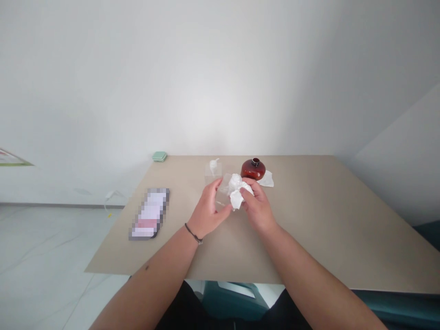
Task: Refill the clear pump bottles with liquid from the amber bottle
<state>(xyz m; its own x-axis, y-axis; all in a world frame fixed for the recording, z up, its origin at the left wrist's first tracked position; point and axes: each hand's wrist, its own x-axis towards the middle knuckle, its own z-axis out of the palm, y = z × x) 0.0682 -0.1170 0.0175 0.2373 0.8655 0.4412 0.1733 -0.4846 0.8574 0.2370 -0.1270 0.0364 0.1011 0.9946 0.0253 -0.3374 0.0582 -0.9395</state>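
Note:
My left hand [208, 208] is curled around a small clear container [224, 192] held just above the beige table [309, 220]. My right hand [257, 206] pinches a crumpled white tissue [238, 189] and presses it against that container. Both hands meet at the table's middle, a little in front of a glossy red-brown round vase [253, 169]. A black band circles my left wrist.
A clear pump bottle [213, 169] stands behind my hands. A flat white tissue [266, 179] lies beside the vase. A phone [150, 213] rests at the left of the table, a small green box [159, 156] at the far left corner. A white wall rises behind.

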